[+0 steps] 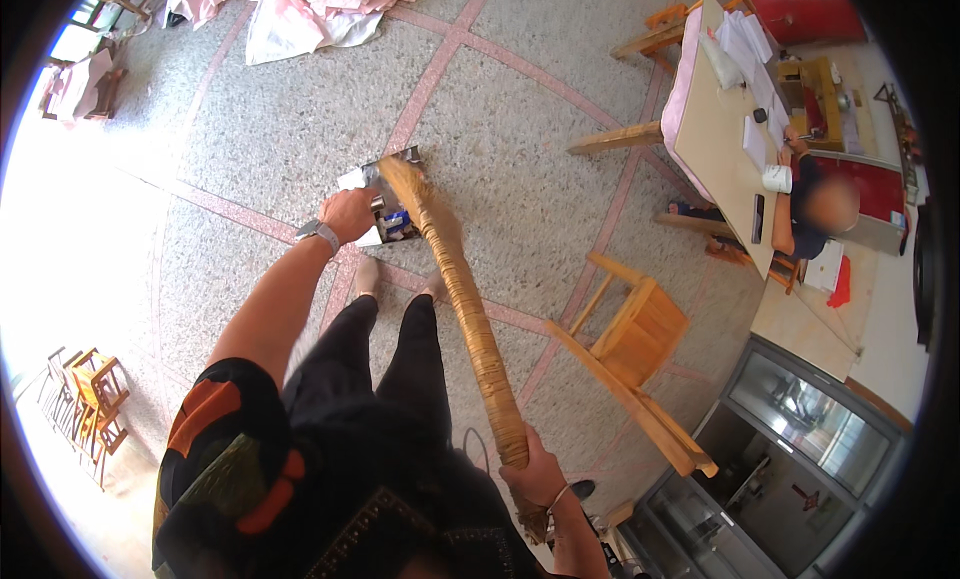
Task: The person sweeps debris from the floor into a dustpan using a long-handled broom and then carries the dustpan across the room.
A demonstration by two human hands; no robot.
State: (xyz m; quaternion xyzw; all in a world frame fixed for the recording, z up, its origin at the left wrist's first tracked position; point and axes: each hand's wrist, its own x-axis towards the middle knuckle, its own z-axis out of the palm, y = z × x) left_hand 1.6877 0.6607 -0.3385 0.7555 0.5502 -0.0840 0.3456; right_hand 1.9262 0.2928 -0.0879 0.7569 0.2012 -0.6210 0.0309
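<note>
My left hand, with a watch on its wrist, is closed around a short metallic handle at a dustpan-like open container just above the floor. Inside lie a blue wrapper and small mixed litter. Lower right, my right hand grips the lower end of a long straw broom wound with yellowish binding. The broom slants up and left, its blurred bristle end over the container's right part. Whether the bristles touch the litter cannot be told.
A wooden chair stands right of the broom. Beyond it a person sits at a table with papers, a cup and a phone. Pink cloth lies on the floor at the top. Stacked wooden stools are at left.
</note>
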